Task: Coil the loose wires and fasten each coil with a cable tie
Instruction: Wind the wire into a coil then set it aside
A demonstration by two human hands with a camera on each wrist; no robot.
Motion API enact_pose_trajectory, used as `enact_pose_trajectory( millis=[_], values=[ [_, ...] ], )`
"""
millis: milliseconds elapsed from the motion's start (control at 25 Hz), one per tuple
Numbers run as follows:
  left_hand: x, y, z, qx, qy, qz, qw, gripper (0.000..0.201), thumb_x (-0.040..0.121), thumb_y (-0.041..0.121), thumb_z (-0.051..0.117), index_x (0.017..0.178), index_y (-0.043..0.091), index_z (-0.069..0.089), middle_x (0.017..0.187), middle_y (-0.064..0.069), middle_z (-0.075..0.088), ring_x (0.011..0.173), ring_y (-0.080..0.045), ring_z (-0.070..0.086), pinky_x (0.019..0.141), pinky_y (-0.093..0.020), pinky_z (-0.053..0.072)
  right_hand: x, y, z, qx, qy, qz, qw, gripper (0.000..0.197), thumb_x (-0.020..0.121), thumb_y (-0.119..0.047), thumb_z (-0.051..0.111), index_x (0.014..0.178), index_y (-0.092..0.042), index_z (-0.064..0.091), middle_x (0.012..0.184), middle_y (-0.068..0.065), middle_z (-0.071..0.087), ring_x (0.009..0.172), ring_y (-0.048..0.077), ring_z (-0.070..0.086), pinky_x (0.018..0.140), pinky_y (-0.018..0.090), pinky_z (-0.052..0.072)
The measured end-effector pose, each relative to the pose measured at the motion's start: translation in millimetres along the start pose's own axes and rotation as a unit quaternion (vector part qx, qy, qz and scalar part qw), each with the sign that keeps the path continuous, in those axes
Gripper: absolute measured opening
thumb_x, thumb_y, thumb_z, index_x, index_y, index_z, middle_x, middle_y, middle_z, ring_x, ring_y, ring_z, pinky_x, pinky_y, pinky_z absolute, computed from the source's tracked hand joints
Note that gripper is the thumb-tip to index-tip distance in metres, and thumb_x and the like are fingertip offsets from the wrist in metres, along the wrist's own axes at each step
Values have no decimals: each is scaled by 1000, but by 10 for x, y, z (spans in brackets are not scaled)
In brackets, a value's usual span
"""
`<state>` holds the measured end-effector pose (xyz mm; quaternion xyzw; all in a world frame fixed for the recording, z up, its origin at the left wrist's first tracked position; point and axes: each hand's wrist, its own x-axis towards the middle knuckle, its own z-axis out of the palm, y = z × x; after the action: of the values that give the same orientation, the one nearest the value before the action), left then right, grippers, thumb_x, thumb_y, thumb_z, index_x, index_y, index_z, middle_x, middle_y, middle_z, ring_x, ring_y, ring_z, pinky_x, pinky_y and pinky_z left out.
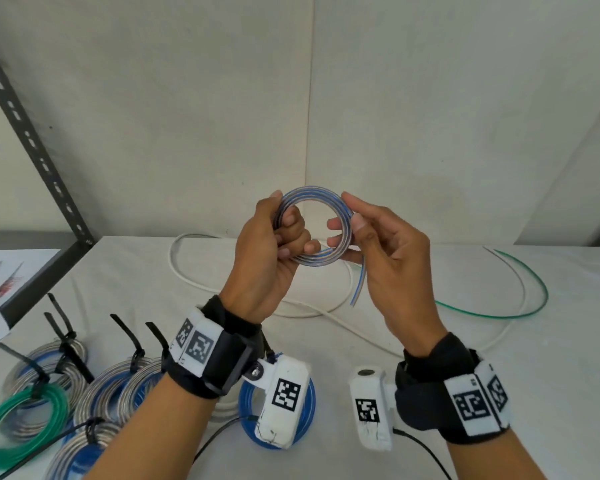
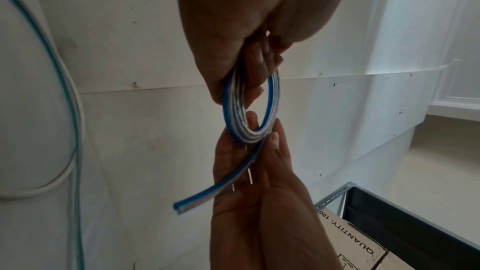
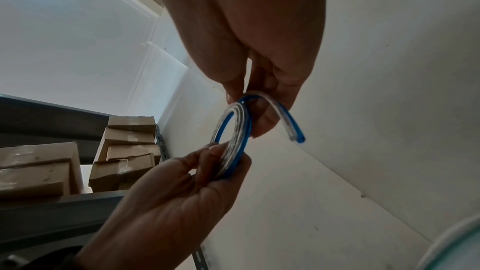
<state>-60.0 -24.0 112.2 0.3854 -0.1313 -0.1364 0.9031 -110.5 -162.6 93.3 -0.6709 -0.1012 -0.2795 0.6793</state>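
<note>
Several tied coils [image 1: 66, 368] lie on the table [image 1: 430, 375], both hands — left [image 1: 274, 251], right [image 1: 388, 258] — pinch a nearly wound, untied coil [image 1: 314, 228] in mid-air, and loose wires [image 1: 499, 306] wait behind.

Both forearms rise from the lower edge of the head view, angled up and slightly inward, so the two hands meet in mid-air well above the surface, about level with each other. Each wrist wears a black strap with white tagged blocks.

The left hand [image 1: 274, 251] shows its back to the head camera, with its fingers [image 1: 293, 220] curled inward and gripping the left side of the round coil of clear, blue-striped flat wire [image 1: 314, 202].

The right hand [image 1: 385, 258] stands with the thumb [image 1: 359, 221] up, thumb and fingertips pinching the coil's right side, the remaining fingers loosely bent beneath.
</note>
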Motion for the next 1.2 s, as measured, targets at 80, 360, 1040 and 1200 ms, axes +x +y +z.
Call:
enact_pose_trajectory(
  millis=[80, 360, 1040, 1200],
  values=[
    [-3, -28, 19, -25, 5, 4, 1000, 44, 107, 30, 33, 65, 16, 37, 50, 7, 18, 43, -10, 14, 49, -23, 38, 2, -10, 8, 10, 29, 0, 1000, 16, 104, -11, 54, 116, -6, 64, 96, 11, 78, 88, 25, 76, 76, 35, 62],
    [-4, -71, 19, -74, 3, 0, 997, 43, 103, 26, 32, 63, 15, 43, 52, 5, 15, 42, -11, 21, 55, -27, 44, -5, 19, 51, 44, 69, -17, 997, 11, 90, -1, 71, 99, -5, 65, 92, 14, 78, 79, 32, 76, 77, 42, 62],
    [19, 65, -47, 70, -1, 3, 998, 45, 109, 38, 35, 68, 19, 32, 51, 10, 17, 41, -7, 17, 47, -22, 32, -15, 16, 19, 46, 58, 12, 997, 2, 98, -5, 63, 96, -5, 63, 91, 12, 78, 85, 27, 77, 71, 34, 61],
    [7, 36, -15, 11, 32, 40, 999, 46, 109, 38, 35, 68, 19, 32, 49, 9, 16, 39, -7, 16, 45, -22, 31, -83, 26, 164, 88, 70, 15, 994, 10, 90, 0, 71, 98, -4, 66, 96, 14, 78, 89, 30, 77, 78, 39, 62]
  ],
)
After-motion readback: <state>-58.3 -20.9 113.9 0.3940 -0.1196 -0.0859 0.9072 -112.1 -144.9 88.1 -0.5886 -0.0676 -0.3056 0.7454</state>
